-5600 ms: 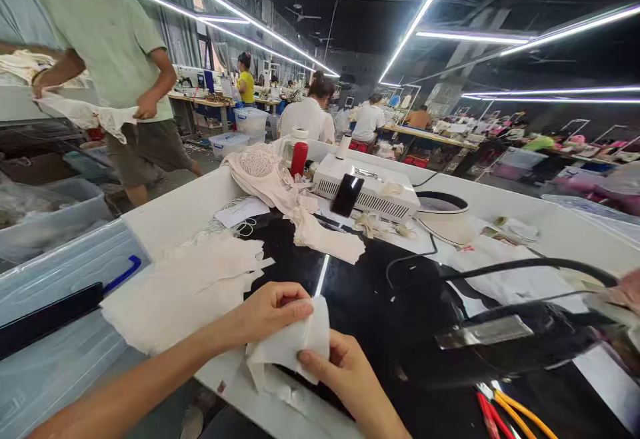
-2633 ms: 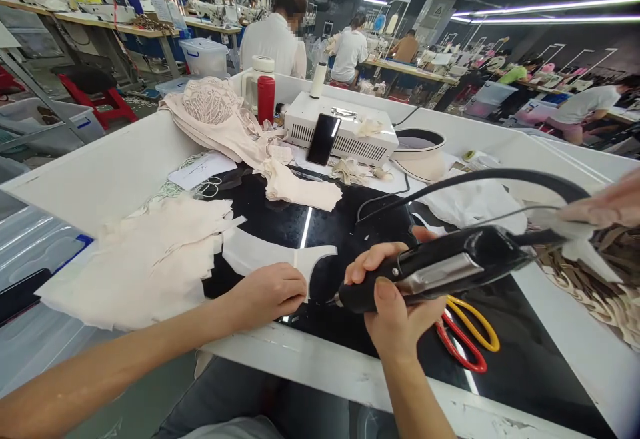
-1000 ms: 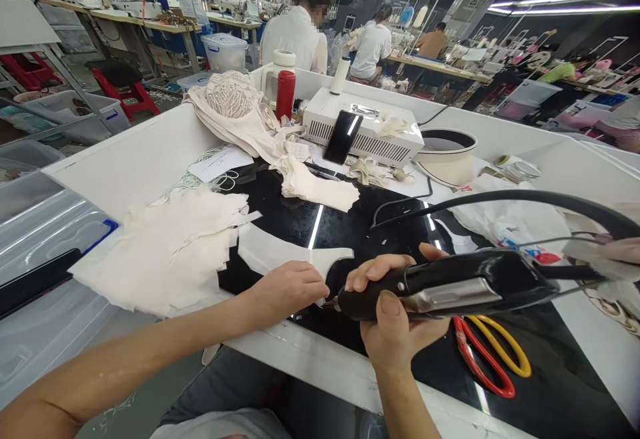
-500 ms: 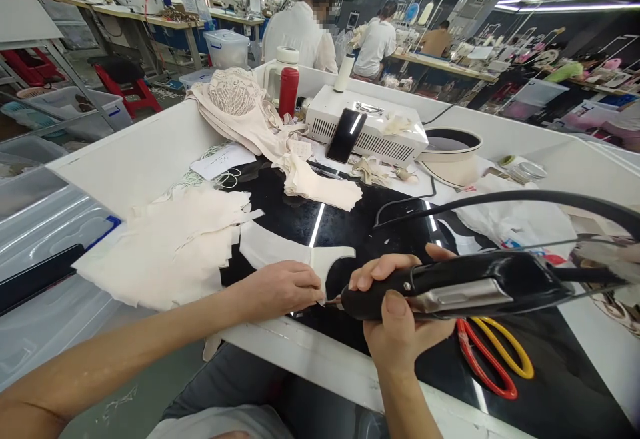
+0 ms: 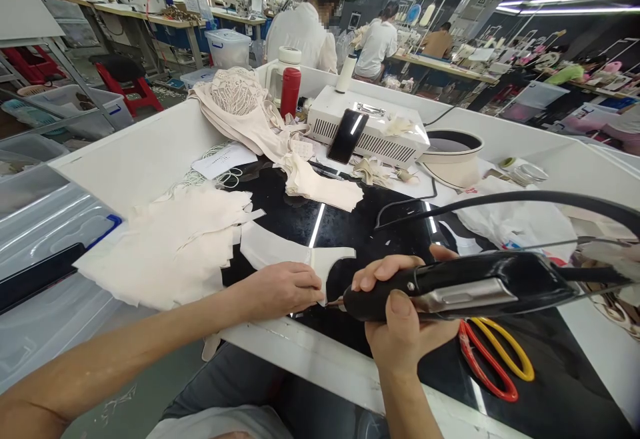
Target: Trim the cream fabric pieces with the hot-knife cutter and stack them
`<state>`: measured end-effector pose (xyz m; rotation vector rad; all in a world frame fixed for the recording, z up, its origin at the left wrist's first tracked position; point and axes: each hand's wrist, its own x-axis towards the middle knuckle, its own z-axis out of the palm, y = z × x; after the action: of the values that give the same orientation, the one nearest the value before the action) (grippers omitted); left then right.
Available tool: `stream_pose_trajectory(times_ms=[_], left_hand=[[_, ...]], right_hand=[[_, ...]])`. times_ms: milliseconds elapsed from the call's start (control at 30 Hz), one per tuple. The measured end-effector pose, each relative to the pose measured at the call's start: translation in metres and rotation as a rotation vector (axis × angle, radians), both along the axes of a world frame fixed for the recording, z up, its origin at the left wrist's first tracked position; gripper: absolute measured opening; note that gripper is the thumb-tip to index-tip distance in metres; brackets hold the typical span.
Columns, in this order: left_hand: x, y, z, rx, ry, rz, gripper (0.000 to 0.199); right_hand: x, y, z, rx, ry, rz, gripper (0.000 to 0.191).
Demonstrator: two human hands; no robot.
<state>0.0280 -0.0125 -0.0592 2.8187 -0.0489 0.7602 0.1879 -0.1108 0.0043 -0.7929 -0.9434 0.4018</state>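
Observation:
My left hand is closed at the lower edge of a white fabric piece, its fingertips pinching the fabric near the black work surface's front edge. My right hand is wrapped round a black handheld tool with a metal lever and a cable at its rear. The tool's thin metal tip touches or nearly touches the fabric just beside my left fingertips; the exact contact is too small to tell. Left of the fabric lies a stack of cream fabric pieces. Another small cream stack lies behind it.
Scissors with red and yellow handles lie right of my right hand. Behind are a phone leaning on a white box, a red bottle, bras and a tape roll. People sit farther back.
Both hands and the tool keep nearly the same position. The whole view has shifted very slightly.

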Motion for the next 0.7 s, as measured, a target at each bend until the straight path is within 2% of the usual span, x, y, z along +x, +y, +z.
stream_pose_trajectory(times_ms=[233,533,700], left_hand=[[-0.0009,-0.0008,-0.0013,-0.018,0.025,0.008,0.018],[-0.0007,-0.0002,-0.0011,-0.026,0.029,0.0,0.02],[-0.001,0.0001,-0.0014,-0.016,0.006,-0.007,0.02]], right_hand=[[0.002,0.002,0.0028,0.022,0.023,-0.045,0.051],[-0.0004,0.0049,-0.0007,0.021,0.005,-0.026,0.049],[-0.0017,0.0044,-0.0008,-0.031,-0.011,-0.057,0.049]])
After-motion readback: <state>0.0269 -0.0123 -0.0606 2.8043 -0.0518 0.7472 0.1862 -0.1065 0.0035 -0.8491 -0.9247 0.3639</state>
